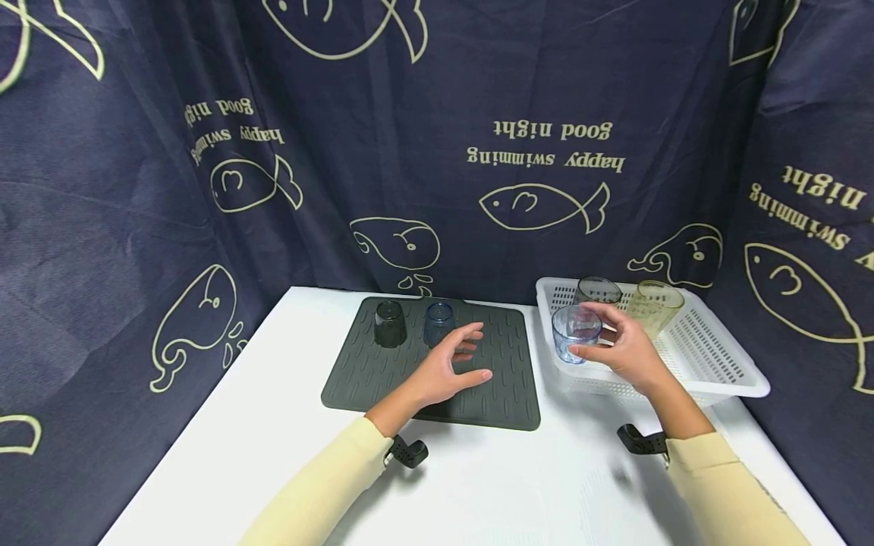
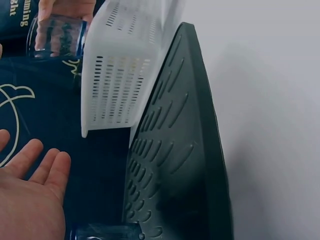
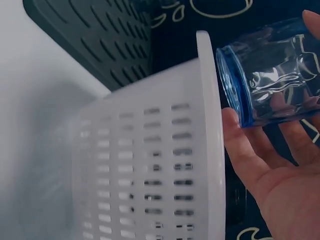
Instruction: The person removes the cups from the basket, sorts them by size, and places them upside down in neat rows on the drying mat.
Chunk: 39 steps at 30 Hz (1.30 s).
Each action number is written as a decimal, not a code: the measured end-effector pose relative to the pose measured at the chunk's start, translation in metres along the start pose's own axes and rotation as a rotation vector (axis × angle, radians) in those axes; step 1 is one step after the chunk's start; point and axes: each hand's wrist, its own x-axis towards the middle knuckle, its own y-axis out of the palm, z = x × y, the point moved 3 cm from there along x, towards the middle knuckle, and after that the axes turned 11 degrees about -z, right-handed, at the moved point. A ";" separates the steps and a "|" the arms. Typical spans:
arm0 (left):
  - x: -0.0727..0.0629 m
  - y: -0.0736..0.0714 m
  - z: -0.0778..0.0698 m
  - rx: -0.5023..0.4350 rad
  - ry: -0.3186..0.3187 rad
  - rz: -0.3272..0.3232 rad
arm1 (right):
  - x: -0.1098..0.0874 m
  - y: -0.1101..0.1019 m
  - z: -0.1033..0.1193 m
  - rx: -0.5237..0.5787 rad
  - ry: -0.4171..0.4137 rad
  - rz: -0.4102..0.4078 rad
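A clear blue glass (image 1: 576, 337) is gripped by my right hand (image 1: 630, 350), thumb on one side and fingers on the other, above the left end of a white plastic basket (image 1: 734, 388). In the right wrist view the same glass (image 3: 280, 75) appears tilted beside the basket's rim (image 3: 212, 135). My left hand (image 1: 440, 373) hovers over the dark drying mat (image 1: 492, 402), fingers apart and holding nothing. Near its fingers, a blue glass (image 1: 438, 324) stands on the mat, with a dark grey glass (image 1: 390, 324) to its left.
Inside the basket are a dark-rimmed glass (image 1: 598, 290) and a yellowish glass (image 1: 657, 307). The mat and basket sit side by side on a white table (image 1: 492, 493). Behind them hangs a navy curtain (image 1: 410, 152) with fish drawings.
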 end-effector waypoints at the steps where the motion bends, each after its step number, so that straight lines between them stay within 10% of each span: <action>1: 0.000 0.000 0.000 0.001 0.000 -0.001 | -0.001 0.001 0.001 -0.006 -0.004 0.000; 39: 0.008 0.013 -0.009 -0.002 0.010 0.025 | -0.016 0.053 0.019 -0.111 -0.130 0.079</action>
